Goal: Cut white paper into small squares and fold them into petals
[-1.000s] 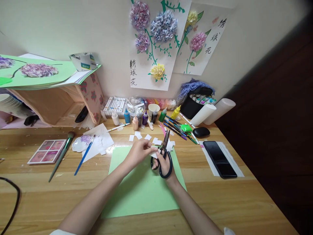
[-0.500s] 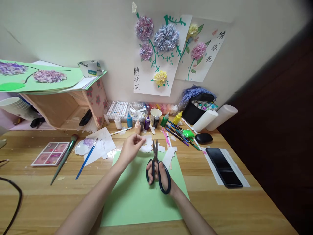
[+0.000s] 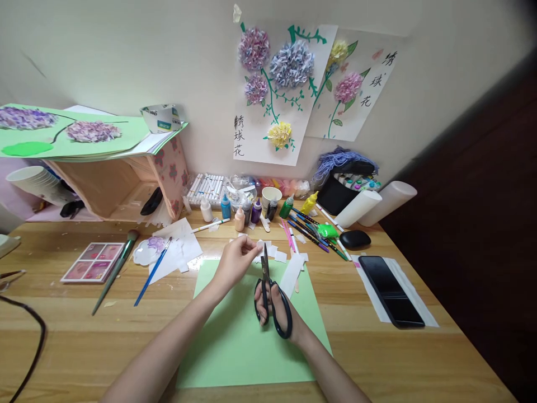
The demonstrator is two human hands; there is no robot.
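Note:
My left hand (image 3: 237,260) is closed in a pinch on a small white paper piece (image 3: 260,244), held above the far edge of a green paper sheet (image 3: 247,347). My right hand (image 3: 279,308) grips black-handled scissors (image 3: 265,268), thumb and fingers through the loops. The blades point away from me, tips close beside the pinched paper; whether they touch it I cannot tell. A white paper strip (image 3: 292,274) lies on the green sheet just right of the scissors. Several small white paper squares (image 3: 280,256) lie beyond the sheet's far edge.
Paint bottles (image 3: 256,211), a paper cup (image 3: 272,196) and pens (image 3: 308,232) line the back. At right lie a phone (image 3: 390,291) and a black mouse (image 3: 354,239). Brushes (image 3: 153,271) and a palette (image 3: 146,252) are at left. Flower pictures (image 3: 272,134) hang on the wall.
My left hand's pinched fingertips and the scissor tips have come closer together. The scissor blades have closed somewhat. The whole view has shifted slightly.

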